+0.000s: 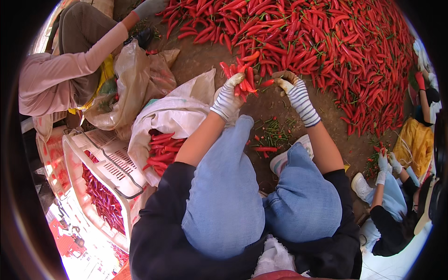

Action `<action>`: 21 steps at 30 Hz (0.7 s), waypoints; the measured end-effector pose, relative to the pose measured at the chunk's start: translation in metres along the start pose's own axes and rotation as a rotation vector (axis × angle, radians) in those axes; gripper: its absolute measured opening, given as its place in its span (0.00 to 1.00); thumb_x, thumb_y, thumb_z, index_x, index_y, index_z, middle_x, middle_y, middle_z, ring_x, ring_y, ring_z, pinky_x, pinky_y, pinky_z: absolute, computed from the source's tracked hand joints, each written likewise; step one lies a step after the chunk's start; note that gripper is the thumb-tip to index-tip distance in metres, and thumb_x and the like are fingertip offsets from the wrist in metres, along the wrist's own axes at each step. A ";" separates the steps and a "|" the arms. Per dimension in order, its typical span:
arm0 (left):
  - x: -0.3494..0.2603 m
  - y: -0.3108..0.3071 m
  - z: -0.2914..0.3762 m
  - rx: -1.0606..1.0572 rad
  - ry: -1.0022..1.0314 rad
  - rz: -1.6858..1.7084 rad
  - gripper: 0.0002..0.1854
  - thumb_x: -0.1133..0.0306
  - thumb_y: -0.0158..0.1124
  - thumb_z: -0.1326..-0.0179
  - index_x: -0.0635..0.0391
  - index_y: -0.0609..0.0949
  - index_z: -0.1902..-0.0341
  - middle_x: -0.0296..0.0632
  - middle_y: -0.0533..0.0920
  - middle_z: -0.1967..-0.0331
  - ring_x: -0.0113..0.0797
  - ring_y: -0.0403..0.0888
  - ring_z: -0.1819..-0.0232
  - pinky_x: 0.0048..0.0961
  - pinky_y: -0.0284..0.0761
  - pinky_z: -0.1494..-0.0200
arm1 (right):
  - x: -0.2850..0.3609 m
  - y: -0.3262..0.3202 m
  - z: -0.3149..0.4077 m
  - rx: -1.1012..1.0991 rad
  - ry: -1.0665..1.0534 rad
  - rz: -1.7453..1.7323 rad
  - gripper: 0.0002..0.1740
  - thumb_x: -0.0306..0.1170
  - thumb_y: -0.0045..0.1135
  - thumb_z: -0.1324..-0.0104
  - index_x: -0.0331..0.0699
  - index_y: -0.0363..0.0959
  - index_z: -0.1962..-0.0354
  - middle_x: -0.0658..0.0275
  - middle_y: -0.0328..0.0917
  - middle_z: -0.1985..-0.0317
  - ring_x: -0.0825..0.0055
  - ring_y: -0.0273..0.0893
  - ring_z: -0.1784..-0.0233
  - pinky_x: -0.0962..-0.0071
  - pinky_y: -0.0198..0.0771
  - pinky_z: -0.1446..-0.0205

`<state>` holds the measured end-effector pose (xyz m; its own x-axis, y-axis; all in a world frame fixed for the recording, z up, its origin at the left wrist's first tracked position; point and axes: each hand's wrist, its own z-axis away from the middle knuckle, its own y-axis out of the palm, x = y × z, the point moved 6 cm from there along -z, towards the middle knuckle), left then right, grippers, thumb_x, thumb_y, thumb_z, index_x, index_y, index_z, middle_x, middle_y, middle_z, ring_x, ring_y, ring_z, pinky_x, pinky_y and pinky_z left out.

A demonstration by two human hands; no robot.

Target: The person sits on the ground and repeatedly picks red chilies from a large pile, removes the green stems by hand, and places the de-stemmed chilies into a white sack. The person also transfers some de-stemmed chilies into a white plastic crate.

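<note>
Both my hands wear white work gloves with dark stripes, the fingertips stained. My left hand (229,94) grips a bunch of red chili peppers (247,75) above the ground, near the pile's edge. To its right, my right hand (294,91) has its thumb and fingers at the end of a single red chili (267,83); the fingertips are partly hidden. A large pile of red chilies (315,45) with green stems spreads beyond my hands. Beneath them on the ground lies a small heap of green stems (274,131) with pepper bits. Beside my left leg, an open white woven sack (168,115) holds red chilies.
A white plastic crate (117,168) of chilies stands at the left. Next to it are a translucent plastic bag (127,77) and a seated person in a pink sleeve (70,73). At the right, another person's gloved hands (383,162) hold chilies near a yellow sack (414,143).
</note>
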<state>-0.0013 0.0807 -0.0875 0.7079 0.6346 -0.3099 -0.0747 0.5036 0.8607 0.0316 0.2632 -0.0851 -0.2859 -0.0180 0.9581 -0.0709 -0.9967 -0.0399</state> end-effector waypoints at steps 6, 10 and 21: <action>0.006 0.021 0.017 0.080 -0.093 -0.286 0.28 0.69 0.64 0.52 0.58 0.69 0.44 0.43 0.75 0.51 0.38 0.73 0.48 0.35 0.66 0.43 | 0.024 0.004 0.015 0.009 0.147 -0.560 0.08 0.32 0.53 0.39 0.39 0.73 0.62 0.70 0.74 0.76 0.87 0.70 0.80 0.90 0.62 0.82; 0.017 0.019 0.016 0.119 -0.100 -0.318 0.30 0.65 0.65 0.53 0.56 0.69 0.44 0.42 0.75 0.50 0.37 0.73 0.48 0.33 0.67 0.45 | 0.012 -0.001 0.016 -0.010 0.263 -0.112 0.09 0.34 0.52 0.39 0.39 0.71 0.63 0.68 0.73 0.80 0.86 0.68 0.81 0.86 0.60 0.83; 0.033 0.009 -0.012 0.132 0.129 -0.428 0.08 0.74 0.70 0.63 0.52 0.78 0.78 0.33 0.76 0.85 0.24 0.68 0.87 0.22 0.61 0.86 | 0.009 -0.002 -0.006 0.167 -0.158 0.314 0.10 0.28 0.45 0.36 0.31 0.70 0.60 0.64 0.74 0.64 0.79 0.68 0.62 0.80 0.64 0.54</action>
<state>0.0131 0.1127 -0.0950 0.5621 0.4576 -0.6890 0.3011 0.6626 0.6858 0.0236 0.2651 -0.0780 -0.1171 -0.3235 0.9389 0.1574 -0.9395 -0.3041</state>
